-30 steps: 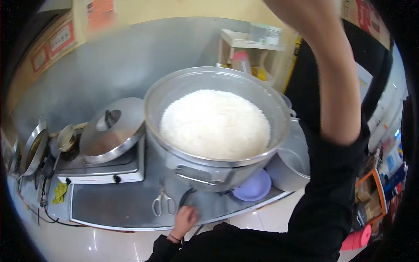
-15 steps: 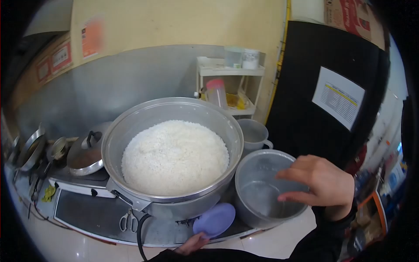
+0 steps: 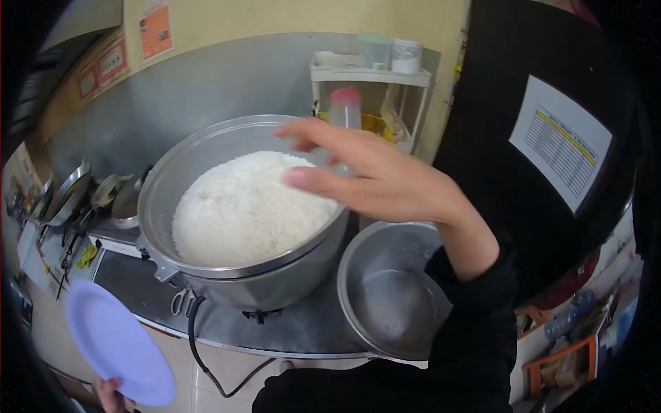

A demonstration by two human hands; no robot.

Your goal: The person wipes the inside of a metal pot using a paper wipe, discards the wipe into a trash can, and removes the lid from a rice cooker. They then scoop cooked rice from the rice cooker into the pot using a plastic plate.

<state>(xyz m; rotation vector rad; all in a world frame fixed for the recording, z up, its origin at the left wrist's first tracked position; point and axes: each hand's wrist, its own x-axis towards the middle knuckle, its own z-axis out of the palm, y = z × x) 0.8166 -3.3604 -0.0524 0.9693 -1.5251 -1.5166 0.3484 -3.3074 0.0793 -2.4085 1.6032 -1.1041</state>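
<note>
The left hand [image 3: 112, 397] grips a lavender plate [image 3: 120, 344] while the right hand [image 3: 385, 175], thumb and fingers parted, hovers near white rice [image 3: 234, 213].

The head camera looks forward and down from close above the near side of the rice pot [image 3: 275, 288].

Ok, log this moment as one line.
left hand: holds purple plate; right hand: open, empty, raised; large pot: holds rice; smaller pot: beside it

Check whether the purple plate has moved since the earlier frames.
Yes, leftward: the purple plate was to the right of the scissors; now it is to their left, held in the left hand.
</note>
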